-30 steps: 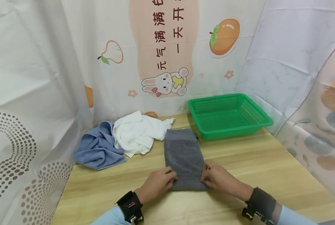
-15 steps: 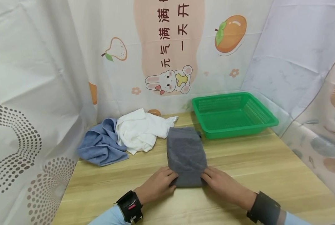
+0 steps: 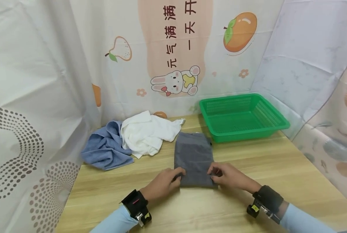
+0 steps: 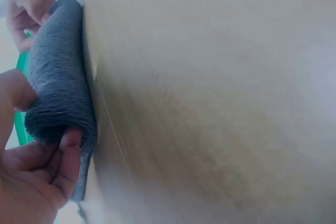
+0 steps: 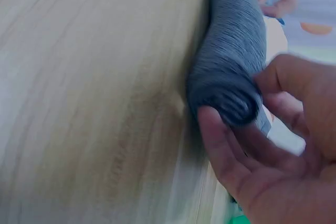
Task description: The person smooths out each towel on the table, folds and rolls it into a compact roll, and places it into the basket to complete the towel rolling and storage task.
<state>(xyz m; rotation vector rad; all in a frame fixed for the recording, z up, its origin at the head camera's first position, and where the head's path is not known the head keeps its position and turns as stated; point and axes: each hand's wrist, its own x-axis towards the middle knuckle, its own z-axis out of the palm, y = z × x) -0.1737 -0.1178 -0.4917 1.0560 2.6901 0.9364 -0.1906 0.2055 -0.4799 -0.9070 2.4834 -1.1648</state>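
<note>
A dark grey towel (image 3: 194, 155) lies lengthwise on the table, its near end rolled up. The left hand (image 3: 164, 183) pinches the left end of the roll, thumb and fingers on either side of it. At the opposite end, the right hand (image 3: 233, 176) grips the roll likewise. The left wrist view shows the roll (image 4: 60, 72) as a thick tube with a fingertip at its open end. In the right wrist view, spiral layers show at the end of the roll (image 5: 228, 45), between the thumb and fingers. The roll hides part of the flat towel in both wrist views.
A blue towel (image 3: 106, 149) lies crumpled at the back left, against a crumpled white towel (image 3: 147, 132). Behind the grey towel to the right stands a green plastic basket (image 3: 249, 134). Printed curtains (image 3: 173, 106) hang behind the wooden table (image 3: 263, 161).
The rolled near end has moved slightly away from the person, and the flat part is shorter. Both hands went from fingers laid over the roll to pinching its ends.
</note>
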